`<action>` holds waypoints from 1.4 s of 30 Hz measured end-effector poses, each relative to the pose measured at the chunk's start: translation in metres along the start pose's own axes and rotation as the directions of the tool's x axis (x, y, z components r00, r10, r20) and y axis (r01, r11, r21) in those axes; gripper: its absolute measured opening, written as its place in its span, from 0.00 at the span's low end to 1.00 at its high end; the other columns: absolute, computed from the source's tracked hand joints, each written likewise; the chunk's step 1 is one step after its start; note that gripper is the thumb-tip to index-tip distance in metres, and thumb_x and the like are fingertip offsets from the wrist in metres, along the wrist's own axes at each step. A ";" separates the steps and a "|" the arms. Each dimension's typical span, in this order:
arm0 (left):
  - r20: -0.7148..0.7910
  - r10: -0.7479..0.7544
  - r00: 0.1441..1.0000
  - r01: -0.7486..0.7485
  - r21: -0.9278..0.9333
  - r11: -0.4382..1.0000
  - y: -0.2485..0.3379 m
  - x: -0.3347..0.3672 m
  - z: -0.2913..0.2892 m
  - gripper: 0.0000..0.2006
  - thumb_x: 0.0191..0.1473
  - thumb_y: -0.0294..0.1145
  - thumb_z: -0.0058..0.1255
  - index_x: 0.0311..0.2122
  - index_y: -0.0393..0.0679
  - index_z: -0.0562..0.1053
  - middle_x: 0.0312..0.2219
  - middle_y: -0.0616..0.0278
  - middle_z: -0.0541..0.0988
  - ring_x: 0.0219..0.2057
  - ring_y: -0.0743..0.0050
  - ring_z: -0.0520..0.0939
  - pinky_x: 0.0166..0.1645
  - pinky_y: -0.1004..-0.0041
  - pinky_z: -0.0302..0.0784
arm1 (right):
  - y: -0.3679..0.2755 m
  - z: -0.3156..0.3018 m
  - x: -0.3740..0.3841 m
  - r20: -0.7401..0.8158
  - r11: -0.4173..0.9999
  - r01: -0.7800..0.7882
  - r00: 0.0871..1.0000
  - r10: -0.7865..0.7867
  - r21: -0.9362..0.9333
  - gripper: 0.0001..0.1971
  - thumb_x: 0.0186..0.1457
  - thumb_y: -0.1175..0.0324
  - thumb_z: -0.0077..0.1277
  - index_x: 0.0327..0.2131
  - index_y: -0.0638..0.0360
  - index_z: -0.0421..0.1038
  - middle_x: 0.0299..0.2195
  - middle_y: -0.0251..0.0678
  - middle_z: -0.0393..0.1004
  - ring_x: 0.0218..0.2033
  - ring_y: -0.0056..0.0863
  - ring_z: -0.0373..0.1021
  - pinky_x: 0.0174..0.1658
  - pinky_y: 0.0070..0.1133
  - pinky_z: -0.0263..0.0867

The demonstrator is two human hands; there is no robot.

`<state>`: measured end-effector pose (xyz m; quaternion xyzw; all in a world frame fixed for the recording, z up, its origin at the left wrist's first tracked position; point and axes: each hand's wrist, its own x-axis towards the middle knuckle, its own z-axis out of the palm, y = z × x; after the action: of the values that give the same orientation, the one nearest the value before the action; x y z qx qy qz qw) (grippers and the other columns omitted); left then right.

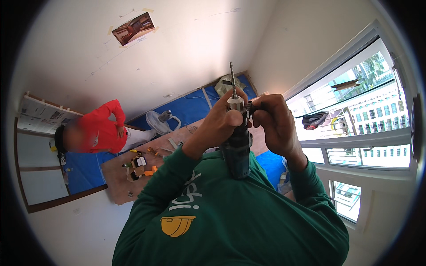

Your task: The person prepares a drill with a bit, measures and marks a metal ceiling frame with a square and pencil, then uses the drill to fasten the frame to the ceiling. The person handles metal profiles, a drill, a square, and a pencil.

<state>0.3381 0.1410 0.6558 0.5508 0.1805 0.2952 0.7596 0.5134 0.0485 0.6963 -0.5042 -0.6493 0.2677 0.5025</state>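
A dark power drill (236,155) stands upright against the front of my green shirt, its chuck up. From the silver chuck (235,103) a long twist drill bit (232,80) points toward the wall. My left hand (213,120) is closed around the drill just at the chuck, thumb across its front. On the other side, my right hand (276,123) pinches a small dark piece (250,107) that touches the side of the chuck; it looks like a chuck key. Its lower part is hidden by my fingers.
A person in a red top (100,133) stands at the left near a white fan (158,122). Tools, among them a cordless tool (137,164), lie on a brown board (116,186). Blue sheeting (193,106) covers the floor. Windows (355,111) line the right side.
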 end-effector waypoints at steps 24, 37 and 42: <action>0.040 0.069 0.997 -0.073 0.082 0.994 -0.001 0.007 0.010 0.40 0.62 0.76 0.29 0.54 0.44 0.64 0.35 0.58 0.79 0.32 0.73 0.87 0.36 0.74 0.84 | 0.030 -0.026 0.004 0.156 0.848 0.399 0.917 -0.367 -0.350 0.21 0.53 0.83 0.58 0.49 0.57 0.66 0.28 0.35 0.73 0.32 0.37 0.75 0.34 0.32 0.70; 0.095 0.141 0.986 -0.134 -0.074 0.988 -0.002 0.019 0.017 0.28 0.72 0.62 0.30 0.49 0.43 0.66 0.38 0.61 0.76 0.28 0.78 0.84 0.33 0.78 0.82 | 0.007 -0.039 0.019 0.302 0.741 0.483 0.874 -0.380 -0.466 0.19 0.52 0.83 0.59 0.45 0.58 0.64 0.25 0.35 0.72 0.27 0.37 0.75 0.31 0.34 0.71; 0.177 0.175 0.969 -0.191 0.078 0.979 0.002 0.024 0.016 0.30 0.71 0.65 0.35 0.52 0.42 0.66 0.36 0.62 0.75 0.34 0.77 0.79 0.41 0.74 0.78 | 0.004 -0.050 0.031 0.456 0.540 0.688 0.726 -0.515 -0.485 0.16 0.52 0.79 0.61 0.41 0.61 0.65 0.23 0.34 0.71 0.24 0.35 0.74 0.26 0.33 0.66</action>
<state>0.3655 0.1451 0.6643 0.6234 0.0776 0.3074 0.7148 0.5614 0.0704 0.7219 -0.3442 -0.8923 -0.0917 0.2773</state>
